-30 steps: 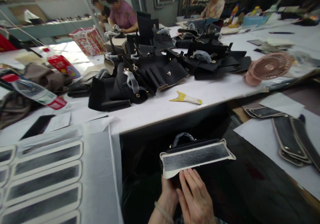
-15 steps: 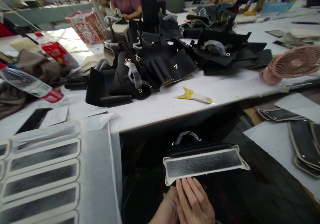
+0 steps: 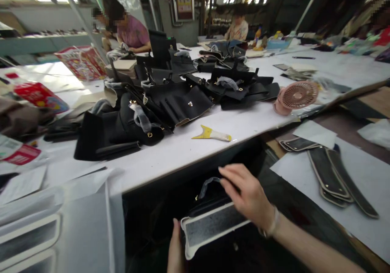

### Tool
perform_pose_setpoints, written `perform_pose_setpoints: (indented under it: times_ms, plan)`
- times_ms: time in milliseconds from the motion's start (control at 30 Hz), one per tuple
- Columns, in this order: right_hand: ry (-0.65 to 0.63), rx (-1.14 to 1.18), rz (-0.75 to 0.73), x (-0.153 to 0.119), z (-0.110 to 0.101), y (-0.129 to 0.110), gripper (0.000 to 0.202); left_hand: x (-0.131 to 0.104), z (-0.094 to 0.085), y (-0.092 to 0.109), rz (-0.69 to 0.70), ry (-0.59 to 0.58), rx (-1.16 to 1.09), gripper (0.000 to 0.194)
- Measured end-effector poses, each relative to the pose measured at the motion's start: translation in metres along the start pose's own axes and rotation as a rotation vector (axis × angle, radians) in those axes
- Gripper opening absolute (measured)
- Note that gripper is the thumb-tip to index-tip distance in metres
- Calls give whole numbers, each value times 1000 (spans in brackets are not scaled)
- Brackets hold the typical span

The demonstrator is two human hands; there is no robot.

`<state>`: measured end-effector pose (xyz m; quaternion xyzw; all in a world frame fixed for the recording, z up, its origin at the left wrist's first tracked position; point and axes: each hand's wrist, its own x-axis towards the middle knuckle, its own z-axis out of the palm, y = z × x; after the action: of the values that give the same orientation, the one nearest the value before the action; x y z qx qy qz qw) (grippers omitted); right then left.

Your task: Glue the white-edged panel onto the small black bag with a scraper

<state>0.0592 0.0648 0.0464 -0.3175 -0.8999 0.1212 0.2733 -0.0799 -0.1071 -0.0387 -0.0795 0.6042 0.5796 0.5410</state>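
Note:
A black bag lies in the dark area below the table edge, its pale-edged dark panel (image 3: 210, 227) facing up and its wrapped handle (image 3: 207, 187) behind. My left hand (image 3: 176, 246) is against the bag's left end, its fingers partly hidden, holding it. Over the panel's right end hovers my right hand (image 3: 243, 187), fingers apart and nothing seen in them. A wristband is on the right wrist.
Black bags (image 3: 179, 102) crowd the white table (image 3: 170, 159), with a yellow-ended tool (image 3: 211, 133) and a pink fan (image 3: 297, 96). Dark strips (image 3: 327, 171) lie at right, pale-edged panels (image 3: 27, 240) at left. People sit beyond.
My right hand has risen from the panel's front edge to above its right end. My left hand now shows at the left end. The view has tilted up and turned right.

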Motion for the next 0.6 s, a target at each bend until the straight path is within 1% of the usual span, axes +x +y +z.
perform_pose_setpoints:
  times_ms: [67,100,133,200,233,300,333,367,433,500,567,600]
  plan:
    - [-67,-88,103,54,8,42,28,13,-10,18,106,83,56,50]
    - [-105,-118,139,79,17,62,29,20,-13,30,152,93,79,52]
    - [-154,-139,164,101,27,78,31,27,-14,44,200,70,109,55]
    - [-253,-161,201,133,49,101,32,39,-5,72,319,-81,238,64]
    - [-285,-163,214,144,58,108,30,44,5,85,352,-175,313,67]
    - [-319,-141,248,154,67,116,26,48,32,106,370,-303,392,68]
    - [-321,-120,275,153,66,119,25,49,49,114,374,-393,455,67]
    - [-315,-95,313,150,62,123,24,48,67,120,382,-523,557,65]
    - [-274,-40,424,129,42,134,25,47,104,126,380,-817,778,61]
    - [-209,21,586,91,16,144,27,47,143,123,326,-1043,880,65]
    - [-153,96,790,39,-7,144,28,51,180,110,206,-1224,919,78]
    - [-157,151,898,10,-14,140,27,54,198,100,146,-1296,938,85]
